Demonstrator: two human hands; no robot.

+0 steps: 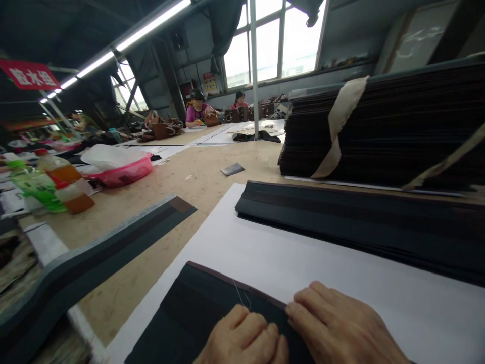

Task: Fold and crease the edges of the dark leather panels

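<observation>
A dark fabric piece (189, 313) lies on the white sheet (341, 283) at the table's (197, 177) near edge. Both hands rest on it: left hand (242, 338) with curled fingers, right hand (337, 328) flat, gripping nothing. Beyond the sheet sits a strapped dark stack (397, 126).

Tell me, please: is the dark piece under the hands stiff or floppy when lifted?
The dark piece is probably floppy: it looks thin and lies flat on the white sheet. It seems light, so a push may slide it. Both hands, left hand and right hand, press it down.
</observation>
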